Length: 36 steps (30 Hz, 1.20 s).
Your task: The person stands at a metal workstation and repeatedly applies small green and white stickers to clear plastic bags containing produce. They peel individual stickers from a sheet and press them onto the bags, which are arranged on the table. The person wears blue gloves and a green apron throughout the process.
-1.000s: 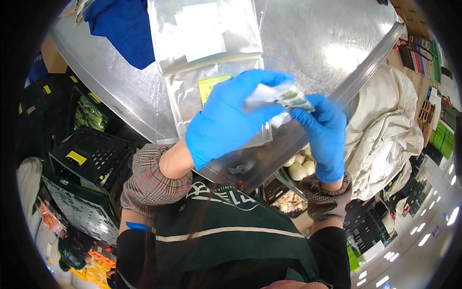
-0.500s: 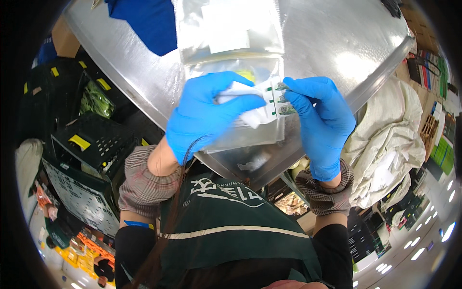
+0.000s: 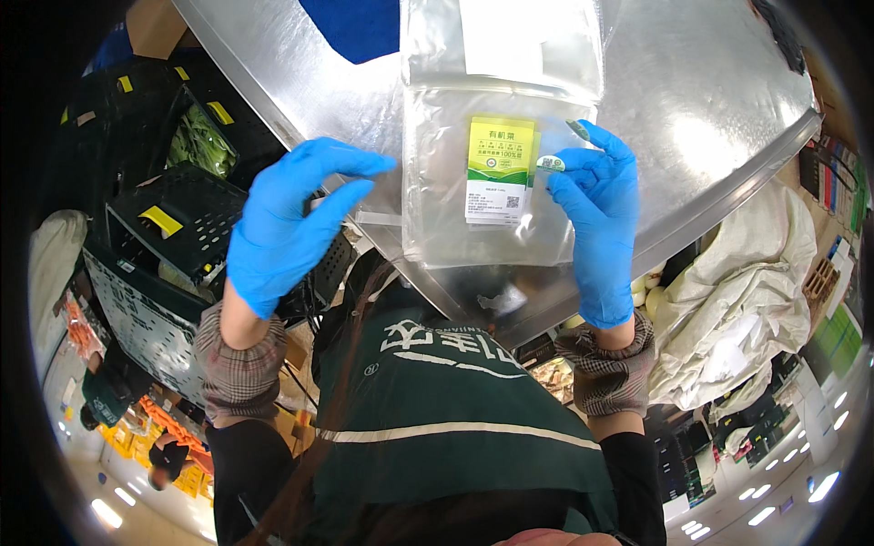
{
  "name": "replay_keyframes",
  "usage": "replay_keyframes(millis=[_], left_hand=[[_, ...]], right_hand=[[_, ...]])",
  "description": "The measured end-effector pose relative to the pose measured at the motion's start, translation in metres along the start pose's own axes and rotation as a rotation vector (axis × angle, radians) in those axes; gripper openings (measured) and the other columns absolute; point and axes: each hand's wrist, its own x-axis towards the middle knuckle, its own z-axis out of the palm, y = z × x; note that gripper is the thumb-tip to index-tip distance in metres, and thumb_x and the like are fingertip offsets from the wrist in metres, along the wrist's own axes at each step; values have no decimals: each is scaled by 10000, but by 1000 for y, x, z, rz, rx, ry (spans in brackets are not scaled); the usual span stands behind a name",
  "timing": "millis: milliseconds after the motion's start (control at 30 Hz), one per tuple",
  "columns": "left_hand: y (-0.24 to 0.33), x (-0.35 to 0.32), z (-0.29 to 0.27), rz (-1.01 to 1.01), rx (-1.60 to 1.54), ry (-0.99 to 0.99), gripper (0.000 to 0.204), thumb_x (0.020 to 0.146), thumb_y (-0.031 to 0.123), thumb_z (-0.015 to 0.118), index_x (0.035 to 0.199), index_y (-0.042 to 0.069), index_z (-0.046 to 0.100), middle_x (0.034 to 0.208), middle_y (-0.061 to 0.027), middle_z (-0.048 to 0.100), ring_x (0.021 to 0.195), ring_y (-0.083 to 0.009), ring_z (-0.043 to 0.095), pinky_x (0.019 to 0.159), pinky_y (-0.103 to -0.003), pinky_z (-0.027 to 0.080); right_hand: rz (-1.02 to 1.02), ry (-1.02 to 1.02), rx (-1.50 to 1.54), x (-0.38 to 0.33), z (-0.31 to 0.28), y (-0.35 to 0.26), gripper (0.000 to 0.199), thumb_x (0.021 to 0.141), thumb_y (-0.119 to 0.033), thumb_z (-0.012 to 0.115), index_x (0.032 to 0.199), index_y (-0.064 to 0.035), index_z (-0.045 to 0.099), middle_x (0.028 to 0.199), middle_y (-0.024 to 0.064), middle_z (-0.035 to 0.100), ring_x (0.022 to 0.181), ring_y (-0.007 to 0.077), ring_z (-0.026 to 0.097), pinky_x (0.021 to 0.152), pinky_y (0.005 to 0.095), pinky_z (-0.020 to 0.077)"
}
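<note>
My left hand [image 3: 293, 218], in a blue glove, hovers left of the clear plastic bags with thumb and fingers apart and nothing between them. Small oval green-and-white stickers cling to the fingertips of my blue-gloved right hand [image 3: 594, 214]. One sticker [image 3: 550, 164] shows near the thumb, another [image 3: 577, 129] at a raised fingertip. That hand is over the right side of the clear plastic bag [image 3: 437, 182], close to a green, yellow and white label [image 3: 501, 168] in the middle of the bag.
The bags lie on a metal table [image 3: 674, 55] with a raised edge. Blue cloth [image 3: 360, 27] lies at the far left. Dark crates [image 3: 150, 291] stand left of the table, one with bagged greens [image 3: 205, 141]. A whitish sack [image 3: 728, 309] is on the right. Other people are at lower left.
The white sticker strip has left my hands. My left hand has moved left and opened; my right hand now carries stickers on its fingertips. The bag's label has come into full view.
</note>
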Motion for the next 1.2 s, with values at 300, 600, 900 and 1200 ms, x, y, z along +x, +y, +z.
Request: replay_keyframes(millis=[300, 600, 900, 1200], left_hand=[[-33, 48, 68, 311, 290, -43, 198, 741, 132, 716, 936, 139, 681, 935, -61, 606, 896, -267, 556, 845, -371, 468], [-35, 49, 30, -23, -535, 354, 218, 885, 71, 544, 1100, 48, 570, 984, -66, 622, 911, -139, 599, 820, -293, 492], [-38, 50, 62, 282, 314, -91, 80, 786, 126, 684, 862, 102, 671, 993, -42, 619, 930, -235, 578, 798, -344, 476], [-37, 99, 21, -147, -703, 443, 325, 876, 147, 653, 1150, 0, 558, 1013, -82, 609, 975, -170, 571, 901, -297, 459]], right_hand=[[-411, 187, -900, -6, 13, 46, 397, 792, -7, 701, 1154, -51, 543, 872, -1, 571, 759, 68, 526, 700, 231, 467], [-254, 253, -384, -8, -22, -9, 138, 781, -13, 703, 897, -66, 651, 1016, 36, 591, 913, 107, 524, 814, 251, 435], [-351, 200, -931, 9, -17, 30, 166, 735, -117, 739, 822, -95, 599, 897, 83, 479, 869, 256, 450, 779, 371, 376], [-591, -125, -799, 34, -25, -6, 278, 777, 8, 637, 1045, -64, 644, 925, 76, 628, 867, 256, 591, 762, 334, 496]])
